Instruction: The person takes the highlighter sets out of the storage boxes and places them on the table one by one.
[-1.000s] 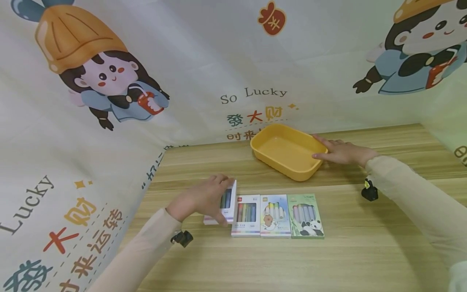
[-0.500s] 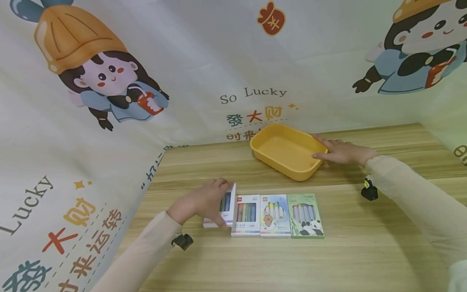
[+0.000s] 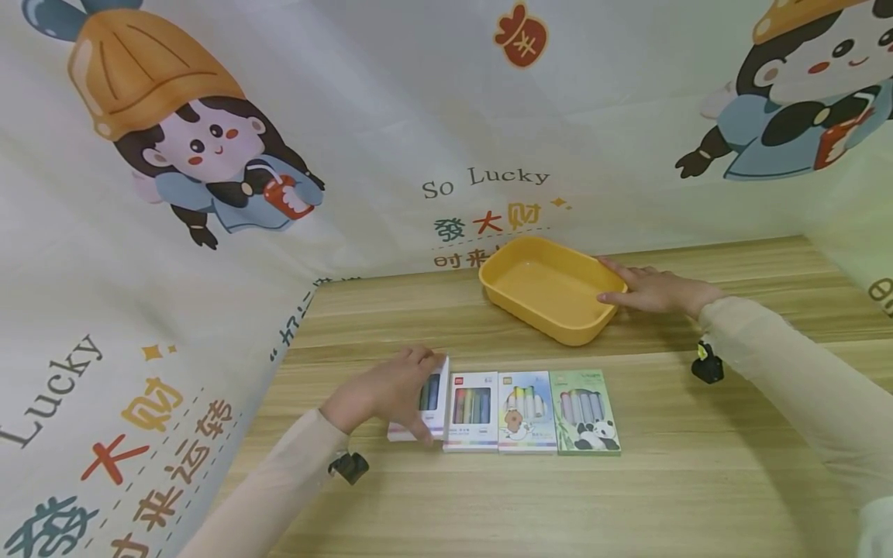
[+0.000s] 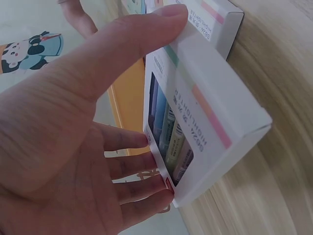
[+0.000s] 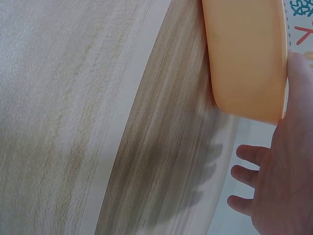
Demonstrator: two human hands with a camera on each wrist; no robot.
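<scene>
Head view: 4 highlighter boxes lie in a row near the yellow tray (image 3: 551, 288). The left hand (image 3: 387, 387) pinches the white highlighter box (image 4: 205, 110), the one farthest left of the tray, thumb on one long edge and fingers on the other, tilting it up off the wooden table (image 3: 488, 496). Judged from here, a firm edge grip should keep it from knocking the neighbouring box (image 3: 472, 411). The right hand (image 3: 649, 291), fingers relaxed and straight, rests against the tray's right rim, steadying it.
</scene>
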